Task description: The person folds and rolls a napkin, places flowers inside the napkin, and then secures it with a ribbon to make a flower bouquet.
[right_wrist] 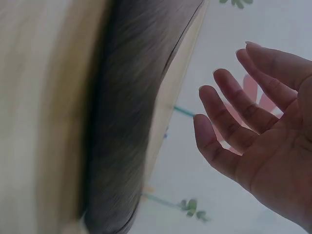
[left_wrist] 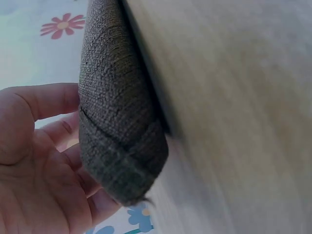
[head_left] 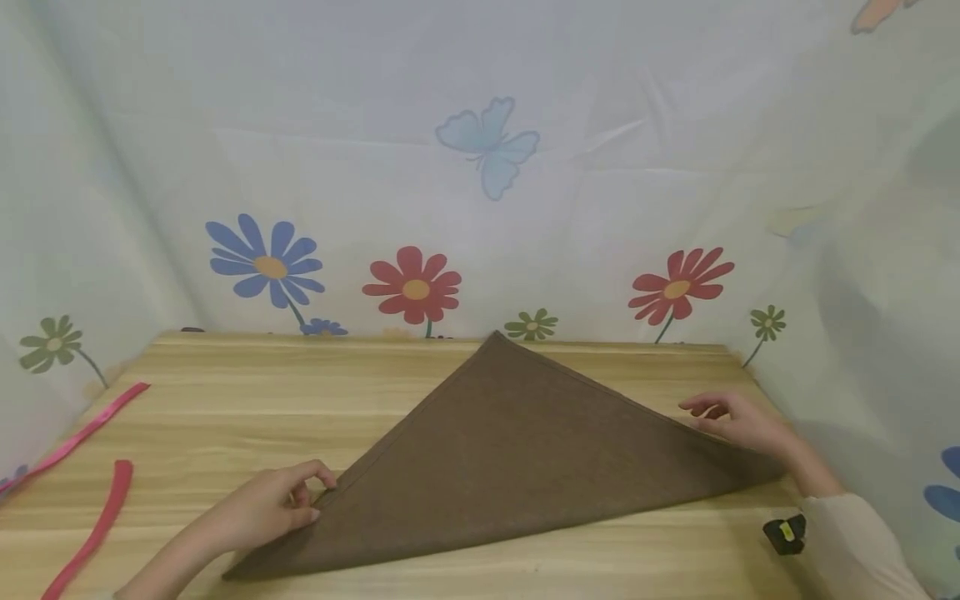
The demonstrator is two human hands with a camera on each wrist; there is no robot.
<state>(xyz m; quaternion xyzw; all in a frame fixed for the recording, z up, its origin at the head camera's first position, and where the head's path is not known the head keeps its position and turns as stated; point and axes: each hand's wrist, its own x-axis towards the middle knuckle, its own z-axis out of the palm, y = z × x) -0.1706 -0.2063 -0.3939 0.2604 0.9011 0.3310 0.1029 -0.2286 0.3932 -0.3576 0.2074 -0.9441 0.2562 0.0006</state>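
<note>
Brown cloth [head_left: 510, 442] looks matt and rough, with a coarse woven texture. The desk [head_left: 300, 400] shows smooth-looking wood grain. The backdrop [head_left: 337, 183] resembles smooth, faintly creased sheeting. The pink ribbon [head_left: 93, 427] looks slightly glossy.

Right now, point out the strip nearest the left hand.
The darker red strip; the brighter pink strip lies farther from the left hand, higher in the head view.

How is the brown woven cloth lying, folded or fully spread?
Folded: the brown woven cloth forms a triangle, hemmed along two sides, with a smooth fold along the third.
</note>
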